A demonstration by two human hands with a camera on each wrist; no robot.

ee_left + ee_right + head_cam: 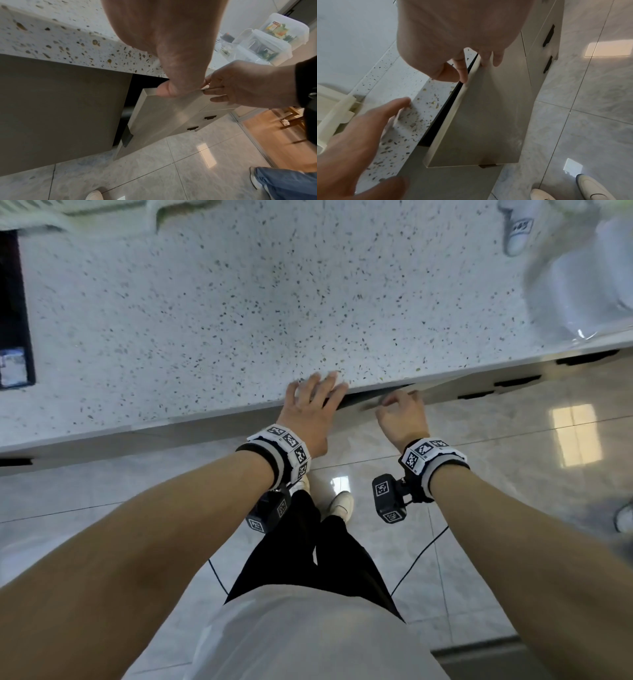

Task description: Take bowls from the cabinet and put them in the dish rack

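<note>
My right hand (400, 409) curls its fingers (462, 75) over the top edge of a grey-beige cabinet door (479, 121) below the speckled counter (205, 320). The door stands slightly ajar, with a dark gap (135, 86) behind it. My left hand (315, 395) rests with straight fingers on the counter's front edge, just left of the door, and holds nothing. A cream plastic rack (334, 108) sits on the counter to the left. No bowl shows in any view, and the cabinet's inside is hidden.
Clear plastic containers (582, 285) stand on the counter's right end. A black panel (13, 309) lies at its left end. Drawers with dark handles (210, 117) are to the right of the door. Another person's leg and shoe (283, 182) stand on the tiled floor close by.
</note>
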